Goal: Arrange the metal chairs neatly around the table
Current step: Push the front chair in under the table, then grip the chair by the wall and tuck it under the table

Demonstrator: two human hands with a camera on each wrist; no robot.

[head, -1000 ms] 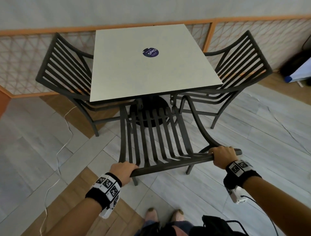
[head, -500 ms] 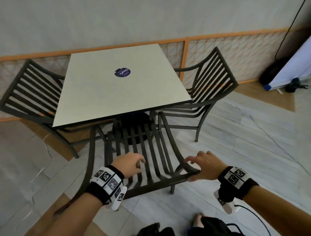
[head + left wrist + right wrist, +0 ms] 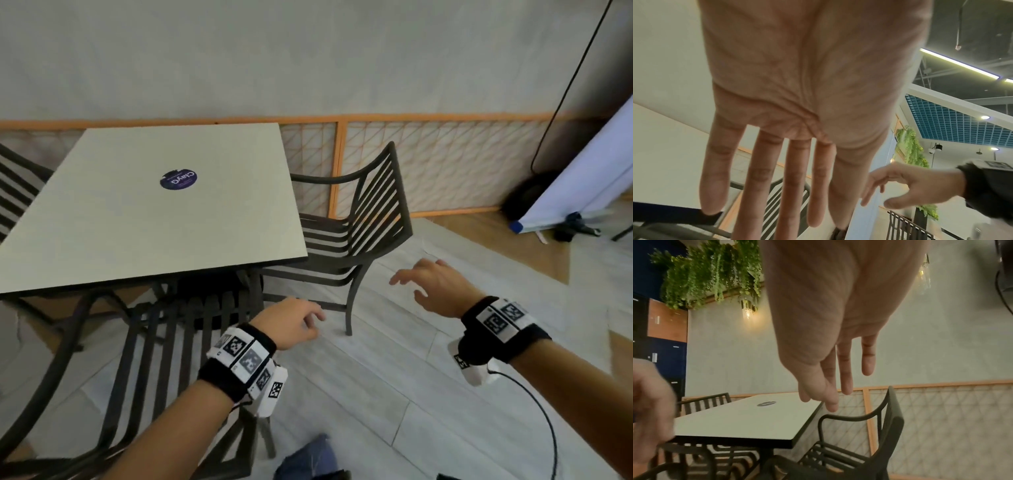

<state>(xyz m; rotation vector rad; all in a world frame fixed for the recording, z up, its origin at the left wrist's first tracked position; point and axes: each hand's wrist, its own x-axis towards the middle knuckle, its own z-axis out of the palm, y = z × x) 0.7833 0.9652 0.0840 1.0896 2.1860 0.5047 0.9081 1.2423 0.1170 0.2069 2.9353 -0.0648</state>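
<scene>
A square white table (image 3: pixel 154 233) with a round purple sticker stands at the left. The near metal chair (image 3: pixel 163 346) sits with its seat under the table's front edge, and neither hand touches it. A second dark slatted chair (image 3: pixel 400 192) stands at the table's right side, angled a little away. A third chair (image 3: pixel 17 192) shows at the far left. My left hand (image 3: pixel 294 322) hovers just right of the near chair, fingers relaxed, holding nothing. My right hand (image 3: pixel 428 282) is in the air in front of the right chair with fingers spread, also empty. The right wrist view shows the right chair (image 3: pixel 890 434) just beyond its straight fingers (image 3: pixel 844 369).
An orange-framed lattice fence (image 3: pixel 445 161) runs along the wall behind the table. A white board (image 3: pixel 589 171) and a black bag (image 3: pixel 524 195) lean at the far right. Open grey plank floor (image 3: pixel 411 394) lies to the right of the chairs.
Both hands have let go of the near chair's back rail and moved right. The view has swung right, toward the right-hand chair.
</scene>
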